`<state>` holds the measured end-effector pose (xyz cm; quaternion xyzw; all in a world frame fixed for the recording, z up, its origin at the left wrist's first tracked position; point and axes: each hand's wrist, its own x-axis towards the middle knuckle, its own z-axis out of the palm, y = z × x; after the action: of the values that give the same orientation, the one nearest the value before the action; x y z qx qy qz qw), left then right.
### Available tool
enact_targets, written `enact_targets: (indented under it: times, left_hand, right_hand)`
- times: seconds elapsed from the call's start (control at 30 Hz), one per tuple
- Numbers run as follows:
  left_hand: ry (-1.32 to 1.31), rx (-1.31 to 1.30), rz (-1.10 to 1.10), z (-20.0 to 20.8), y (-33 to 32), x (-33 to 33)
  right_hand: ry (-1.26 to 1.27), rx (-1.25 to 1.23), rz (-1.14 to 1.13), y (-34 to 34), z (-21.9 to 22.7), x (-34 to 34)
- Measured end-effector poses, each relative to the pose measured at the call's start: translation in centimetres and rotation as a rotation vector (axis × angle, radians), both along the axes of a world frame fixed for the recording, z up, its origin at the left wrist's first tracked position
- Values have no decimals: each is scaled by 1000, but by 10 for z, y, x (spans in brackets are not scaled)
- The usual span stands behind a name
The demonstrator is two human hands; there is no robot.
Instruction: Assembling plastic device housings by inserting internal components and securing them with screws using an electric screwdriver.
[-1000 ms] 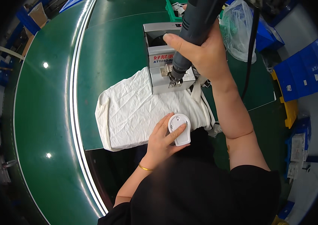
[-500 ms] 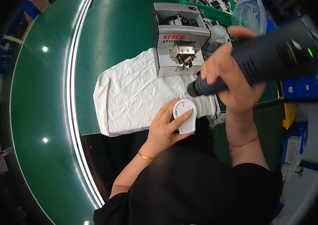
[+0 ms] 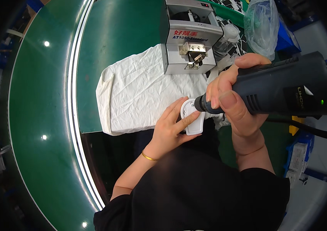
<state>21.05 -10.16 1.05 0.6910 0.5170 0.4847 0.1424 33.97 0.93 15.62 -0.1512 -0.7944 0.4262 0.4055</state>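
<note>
My left hand (image 3: 171, 122) grips a small white plastic housing (image 3: 196, 128), rounded at the far end and straight at the near one, its hollow side up. The thumb lies across the hollow. In my right hand (image 3: 237, 92) is a dark electric screwdriver (image 3: 286, 86) with a small green light, held tilted with its nose toward the left. That nose is over the upper right part of the housing and hides it; whether its tip touches a screw I cannot tell. White cloth (image 3: 140, 92) lies on the bench beneath and beyond my left hand.
A grey machine (image 3: 189, 36) with a metal head on its front stands beyond the cloth. To its right are a clear plastic bag (image 3: 261, 29) and a blue bin (image 3: 286, 40). A black cable (image 3: 306, 128) trails at the right. Along the left runs a bright metal strip (image 3: 71, 88).
My right hand has brought the screwdriver down and slightly left, its nose now at the white housing. My left hand holds the housing in nearly the same place.
</note>
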Motion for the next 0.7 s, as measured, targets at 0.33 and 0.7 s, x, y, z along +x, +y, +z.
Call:
enact_targets:
  times: [0.33, 0.7]
  left_hand:
    - [-1, 11, 12, 2, 0, 0]
    - [-17, 3, 4, 2, 2, -2]
  right_hand:
    - [48, 13, -24, -2, -6, -4]
    - [-21, 29, -25, 3, -10, -3]
